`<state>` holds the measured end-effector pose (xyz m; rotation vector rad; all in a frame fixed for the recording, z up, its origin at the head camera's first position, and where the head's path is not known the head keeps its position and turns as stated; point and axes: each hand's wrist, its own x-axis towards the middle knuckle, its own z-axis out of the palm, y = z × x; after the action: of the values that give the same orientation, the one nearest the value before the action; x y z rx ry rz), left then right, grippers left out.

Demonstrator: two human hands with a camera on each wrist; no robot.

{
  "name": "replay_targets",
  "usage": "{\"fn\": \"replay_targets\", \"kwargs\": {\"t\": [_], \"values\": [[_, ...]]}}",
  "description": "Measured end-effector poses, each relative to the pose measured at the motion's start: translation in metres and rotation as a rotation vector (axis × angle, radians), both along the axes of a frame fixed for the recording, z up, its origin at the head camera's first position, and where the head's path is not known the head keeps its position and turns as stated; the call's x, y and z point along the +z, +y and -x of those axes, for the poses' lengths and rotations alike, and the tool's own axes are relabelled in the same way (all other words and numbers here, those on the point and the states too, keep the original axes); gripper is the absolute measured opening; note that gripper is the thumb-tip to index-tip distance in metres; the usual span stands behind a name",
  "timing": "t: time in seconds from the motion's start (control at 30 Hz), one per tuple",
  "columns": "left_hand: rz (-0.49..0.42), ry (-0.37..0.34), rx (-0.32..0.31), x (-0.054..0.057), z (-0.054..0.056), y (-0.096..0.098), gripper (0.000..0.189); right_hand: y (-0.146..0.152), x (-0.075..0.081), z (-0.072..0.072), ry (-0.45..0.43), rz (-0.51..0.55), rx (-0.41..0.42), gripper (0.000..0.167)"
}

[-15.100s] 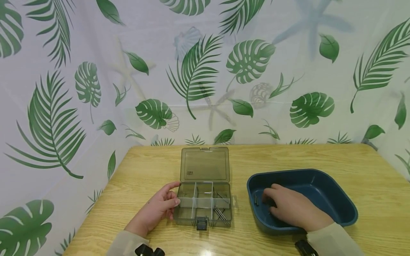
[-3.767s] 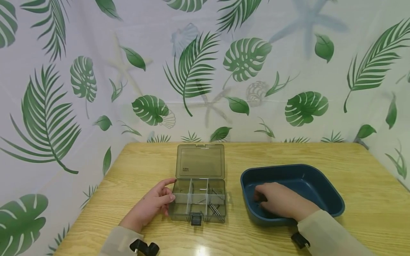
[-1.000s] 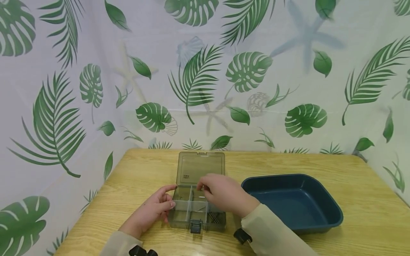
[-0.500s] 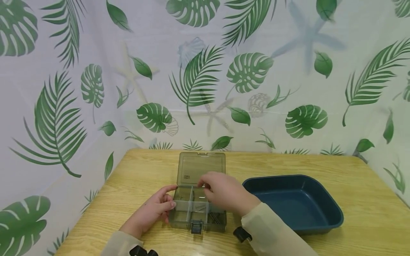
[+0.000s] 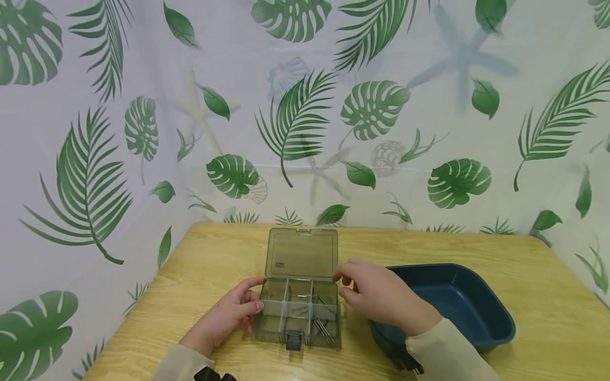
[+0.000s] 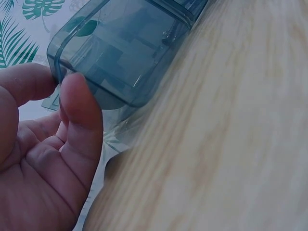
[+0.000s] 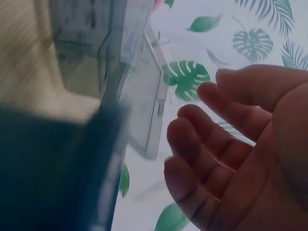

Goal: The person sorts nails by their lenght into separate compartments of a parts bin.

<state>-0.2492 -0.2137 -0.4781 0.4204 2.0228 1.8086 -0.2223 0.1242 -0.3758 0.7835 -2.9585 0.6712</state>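
Observation:
A smoky clear compartment box [image 5: 269, 333] stands on the table with its lid [image 5: 302, 255] tipped back. My left hand [image 5: 229, 316] holds the box's left side; in the left wrist view the thumb and index finger pinch a corner of it. Thin metal pins [image 5: 322, 328] lie in the right-hand compartments, and small pieces [image 5: 299, 311] show around the middle ones; whether they are nails or screws I cannot tell. My right hand [image 5: 383, 293] hovers between box and tray, fingers loosely bent. Nothing is in its grasp in the right wrist view.
A deep dark blue tray [image 5: 464, 309] stands to the right of the box, its left part hidden under my right hand and forearm. Behind the wooden table [image 5: 229, 254] hangs a white leaf-print cloth [image 5: 305, 201].
My right hand was in the tray, then over the box's back compartments, and has now moved right, off the box. More pieces show around the middle compartments than 15 seconds ago. The left hand stayed.

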Motion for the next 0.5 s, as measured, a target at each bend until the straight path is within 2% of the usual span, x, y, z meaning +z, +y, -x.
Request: {"fn": "replay_targets", "kwargs": {"t": [0.27,0.5], "values": [[0.008,-0.02,0.009,-0.004,-0.005,-0.001,0.067,0.048,-0.008,-0.006,-0.108,0.037,-0.06,0.02],[0.006,-0.014,0.009,-0.002,-0.001,-0.001,0.066,0.075,-0.02,-0.004,-0.198,0.044,-0.105,0.027]]}}
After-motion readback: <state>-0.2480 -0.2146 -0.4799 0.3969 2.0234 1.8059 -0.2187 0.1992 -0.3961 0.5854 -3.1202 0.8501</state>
